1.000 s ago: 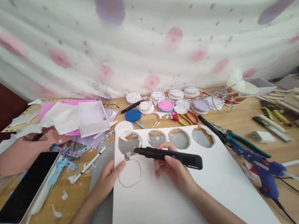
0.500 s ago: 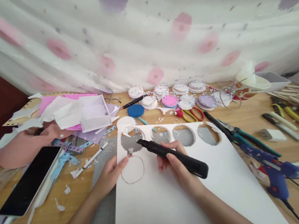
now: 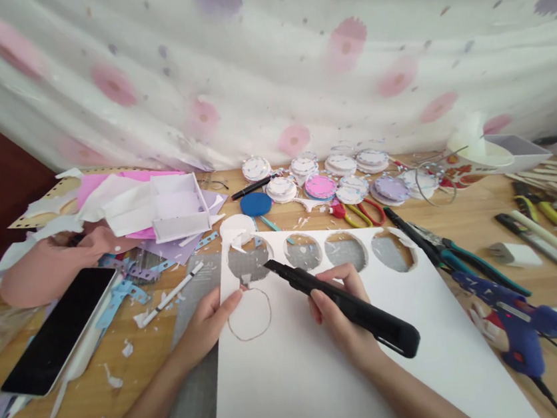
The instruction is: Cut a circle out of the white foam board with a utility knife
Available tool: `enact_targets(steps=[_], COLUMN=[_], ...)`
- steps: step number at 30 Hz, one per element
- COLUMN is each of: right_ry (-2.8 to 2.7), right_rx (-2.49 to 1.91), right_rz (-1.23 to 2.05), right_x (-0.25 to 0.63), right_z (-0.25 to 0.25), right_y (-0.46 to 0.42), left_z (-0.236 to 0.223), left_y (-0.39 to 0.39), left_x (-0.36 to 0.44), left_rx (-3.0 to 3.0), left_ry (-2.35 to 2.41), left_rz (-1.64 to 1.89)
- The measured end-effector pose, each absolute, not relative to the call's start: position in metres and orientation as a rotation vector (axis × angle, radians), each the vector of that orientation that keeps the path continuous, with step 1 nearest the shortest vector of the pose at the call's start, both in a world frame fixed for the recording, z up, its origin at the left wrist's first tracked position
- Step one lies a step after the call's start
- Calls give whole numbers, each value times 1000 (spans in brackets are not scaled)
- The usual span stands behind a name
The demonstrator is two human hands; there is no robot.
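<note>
Since 1.0 s ago, the black utility knife [image 3: 371,319] has pivoted: its rear end hangs lower and closer to the head camera, and its nose has shifted from the middle of the leftmost hole's lower edge to that hole's right side. From my remote seat I also see that the left hand [image 3: 208,321] has kept its place.

That left hand pinches the left edge of the white sheet [image 3: 298,381], thumb on top beside a pencil-like drawn circle [image 3: 249,314]; I cannot tell how far its other fingers reach beneath. My view has the right hand [image 3: 348,328] closed around the knife handle, thumb on the near side and index finger along the far side. Whether the knife's nose touches the sheet, I cannot tell.

I find the sheet lying partly over a grey cutting mat [image 3: 193,393], with 4 round cut-outs [image 3: 346,253] in a row along its far edge. A white paper disc [image 3: 237,229] overlaps the far left corner. Beyond, I make out a blue disc [image 3: 256,204] and a pink-topped disc [image 3: 320,187]. To the right lie teal-handled pliers [image 3: 486,267] and a blue glue gun [image 3: 518,329]; to the left, a phone [image 3: 61,331].
</note>
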State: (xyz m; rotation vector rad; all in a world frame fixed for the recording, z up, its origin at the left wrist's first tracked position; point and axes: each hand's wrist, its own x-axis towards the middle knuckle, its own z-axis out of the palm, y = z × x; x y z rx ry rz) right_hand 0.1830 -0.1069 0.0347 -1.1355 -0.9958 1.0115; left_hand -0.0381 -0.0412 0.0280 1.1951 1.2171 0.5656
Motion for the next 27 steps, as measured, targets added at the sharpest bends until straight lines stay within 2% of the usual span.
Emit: enact_targets(steps=[9, 27], right_ry=[-1064, -1310], right_rx=[-1295, -1481], right_rz=[885, 851], right_x=[175, 172], right_z=[43, 33], right_y=[-107, -109], left_z=[30, 30], left_y=[-43, -44], left_x=[-38, -37], left_rx=[1173, 1216], left_ry=[1224, 1251], left_rz=[576, 588])
